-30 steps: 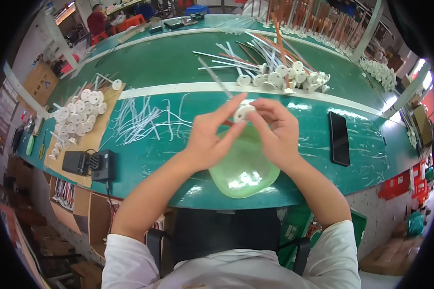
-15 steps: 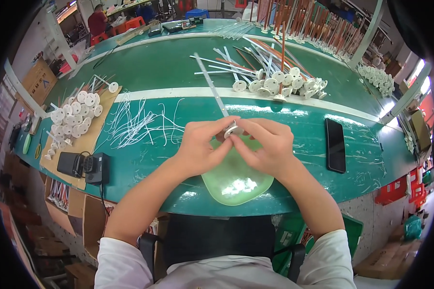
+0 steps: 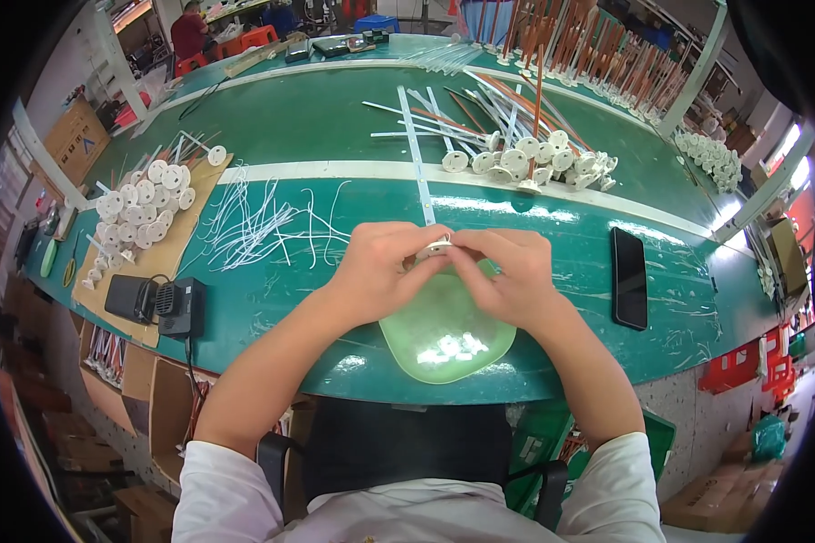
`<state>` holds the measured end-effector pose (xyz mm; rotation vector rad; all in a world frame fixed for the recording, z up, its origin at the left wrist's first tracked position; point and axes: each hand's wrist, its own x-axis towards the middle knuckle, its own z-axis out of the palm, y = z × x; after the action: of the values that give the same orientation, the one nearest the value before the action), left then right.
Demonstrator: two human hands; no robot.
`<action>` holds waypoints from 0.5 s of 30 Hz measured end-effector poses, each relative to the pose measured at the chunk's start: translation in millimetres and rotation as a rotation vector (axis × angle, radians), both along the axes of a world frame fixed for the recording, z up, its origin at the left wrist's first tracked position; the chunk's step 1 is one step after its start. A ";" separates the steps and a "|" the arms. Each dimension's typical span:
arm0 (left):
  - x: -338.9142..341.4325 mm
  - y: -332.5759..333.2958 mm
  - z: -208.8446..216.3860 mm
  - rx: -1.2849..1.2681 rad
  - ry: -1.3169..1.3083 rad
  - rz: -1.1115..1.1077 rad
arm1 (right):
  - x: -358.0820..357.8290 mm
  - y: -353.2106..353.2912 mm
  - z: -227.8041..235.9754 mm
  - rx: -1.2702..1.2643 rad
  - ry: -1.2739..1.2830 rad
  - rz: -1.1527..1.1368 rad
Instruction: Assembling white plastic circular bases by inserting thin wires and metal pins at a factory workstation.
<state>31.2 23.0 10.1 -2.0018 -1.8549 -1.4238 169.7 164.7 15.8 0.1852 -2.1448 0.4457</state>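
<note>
While loose white wire ties and a black phone lie aside, a small white disc with long straight rod, pointing away, is pinched by left hand and right hand above a pale green plastic dish.

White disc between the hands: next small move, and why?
Probably press the disc further onto the end of the white rod. Both hands, left and right, pinch it right where the rod, lying across the table, ends, above the green tray. Whether it is already seated is hidden by the fingers.
</note>
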 end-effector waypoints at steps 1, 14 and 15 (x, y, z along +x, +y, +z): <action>-0.2 -0.6 -0.9 0.001 0.001 0.002 | -0.2 0.4 0.5 -0.027 -0.005 0.016; -2.5 2.1 -10.2 0.133 0.206 0.038 | -2.5 -12.8 -3.4 0.039 0.043 -0.037; -1.9 1.4 -11.0 0.138 0.221 0.050 | -2.6 -13.3 -3.4 0.040 0.042 -0.036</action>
<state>29.2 24.5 -0.9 -1.9437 -1.6568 -1.2247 167.1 151.4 12.4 0.1762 -2.1137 0.3756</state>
